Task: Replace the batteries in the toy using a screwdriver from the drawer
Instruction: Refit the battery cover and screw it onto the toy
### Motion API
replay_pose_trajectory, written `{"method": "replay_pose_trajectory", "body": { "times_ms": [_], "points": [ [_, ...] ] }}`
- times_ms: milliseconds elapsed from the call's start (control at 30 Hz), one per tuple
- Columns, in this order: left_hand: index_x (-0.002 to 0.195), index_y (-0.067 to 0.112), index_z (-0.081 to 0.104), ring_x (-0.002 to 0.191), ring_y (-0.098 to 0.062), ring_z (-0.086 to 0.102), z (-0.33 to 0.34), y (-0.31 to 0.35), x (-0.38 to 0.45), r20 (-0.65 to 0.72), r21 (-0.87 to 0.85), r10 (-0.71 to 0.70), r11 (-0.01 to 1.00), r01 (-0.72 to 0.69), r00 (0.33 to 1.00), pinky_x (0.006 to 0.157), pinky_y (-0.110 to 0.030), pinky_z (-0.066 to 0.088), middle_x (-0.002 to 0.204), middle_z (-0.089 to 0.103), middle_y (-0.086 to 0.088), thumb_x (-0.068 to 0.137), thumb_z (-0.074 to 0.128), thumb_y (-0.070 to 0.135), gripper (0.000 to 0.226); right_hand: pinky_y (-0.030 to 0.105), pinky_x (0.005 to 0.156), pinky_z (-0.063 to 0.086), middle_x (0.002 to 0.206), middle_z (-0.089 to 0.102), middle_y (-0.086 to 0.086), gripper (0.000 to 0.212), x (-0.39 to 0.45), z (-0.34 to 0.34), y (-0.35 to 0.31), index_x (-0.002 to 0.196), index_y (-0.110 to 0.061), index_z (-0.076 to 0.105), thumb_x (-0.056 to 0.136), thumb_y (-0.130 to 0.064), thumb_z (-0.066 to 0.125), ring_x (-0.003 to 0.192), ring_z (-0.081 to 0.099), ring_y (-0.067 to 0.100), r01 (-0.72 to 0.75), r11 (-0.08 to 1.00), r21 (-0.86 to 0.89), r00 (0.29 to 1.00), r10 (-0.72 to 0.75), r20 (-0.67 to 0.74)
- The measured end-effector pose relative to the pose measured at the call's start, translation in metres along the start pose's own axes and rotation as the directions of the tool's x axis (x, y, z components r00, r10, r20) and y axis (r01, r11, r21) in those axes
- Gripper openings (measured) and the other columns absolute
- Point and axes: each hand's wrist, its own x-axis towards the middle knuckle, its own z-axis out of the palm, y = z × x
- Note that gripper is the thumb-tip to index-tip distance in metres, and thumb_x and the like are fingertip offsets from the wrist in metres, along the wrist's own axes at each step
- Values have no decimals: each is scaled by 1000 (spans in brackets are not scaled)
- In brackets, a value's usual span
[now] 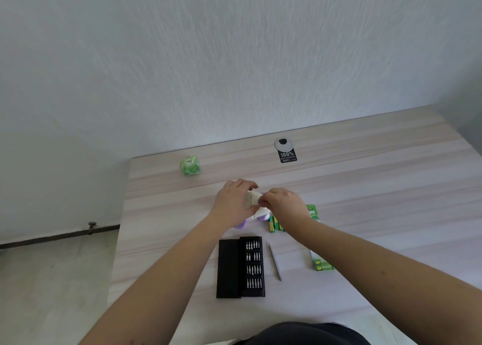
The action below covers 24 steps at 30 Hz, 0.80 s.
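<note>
A small white and purple toy (252, 206) sits on the wooden table (365, 188), mostly hidden under both hands. My left hand (232, 201) curls round its left side and top. My right hand (283, 203) pinches at the toy's upper right part; what it pinches is too small to tell. Several green and yellow batteries (275, 225) lie just right of the toy, partly under my right wrist. A black screwdriver bit case (241, 267) lies open nearer to me, with a thin grey screwdriver (275, 262) beside it.
A green GP battery pack (323, 266) lies under my right forearm and another green package (312, 211) beyond my right wrist. A green cube-shaped object (190, 165) stands at the back left. A cable grommet (283, 143) with a black label (287, 156) sits by the wall.
</note>
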Motion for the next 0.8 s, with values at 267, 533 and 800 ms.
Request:
{"method": "replay_pose_trajectory", "body": {
  "times_ms": [267, 533, 800],
  "points": [
    [122, 22, 53, 112, -12, 50, -2, -1, -8, -163, -359, -209, 923, 140, 964, 90, -13, 33, 122, 50, 5, 77, 73, 12, 50, 26, 49, 35, 64, 62, 5, 5, -3, 9, -2, 71, -13, 70, 74, -13, 74, 56, 60, 29, -50, 997, 53, 986, 58, -153],
    [117, 21, 58, 119, -20, 51, 32, -6, -12, -214, -514, -551, 766, 386, 807, 103, -44, 40, 126, 56, 3, 60, 74, 54, 68, 10, 63, 38, 84, 66, 1, 8, -13, 12, 9, 88, -15, 76, 83, -20, 72, 75, 56, 8, -88, 910, 405, 977, 157, -142],
    [106, 16, 60, 109, -22, 53, 33, -8, -7, -276, -521, -514, 790, 323, 813, 99, -46, 42, 112, 57, 1, 69, 82, 36, 48, 21, 74, 45, 97, 67, -5, 12, -9, 13, 16, 94, -20, 76, 83, -23, 72, 87, 58, 5, -130, 834, 537, 977, 198, -72]
  ]
}}
